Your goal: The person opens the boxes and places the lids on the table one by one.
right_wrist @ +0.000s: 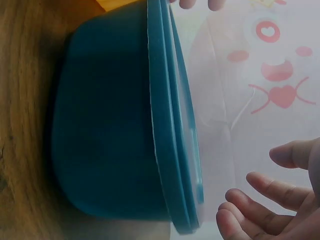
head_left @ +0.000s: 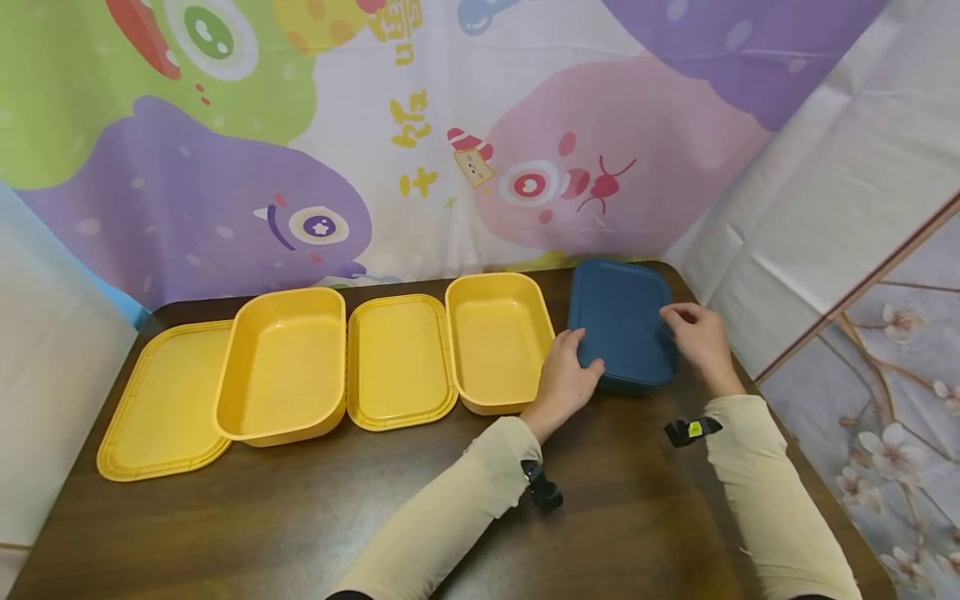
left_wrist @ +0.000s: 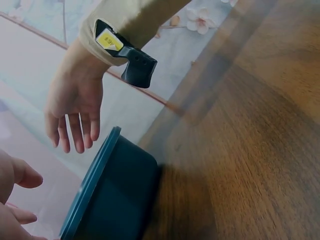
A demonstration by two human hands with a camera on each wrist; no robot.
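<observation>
A dark blue lidded container stands at the table's back right corner. Its lid lies on top along the rim, as the right wrist view shows from the side. My left hand is at the container's front left edge with thumb and fingers spread; whether it touches the lid I cannot tell. Beside the right edge, my right hand has loosely bent fingers and holds nothing. In the left wrist view that right hand hangs above the rim, apart from the container.
Left of the blue container stands a smaller yellow container, open at the top. Further left are a flat yellow lid, a larger yellow container and a larger yellow lid. A printed curtain hangs behind the wooden table.
</observation>
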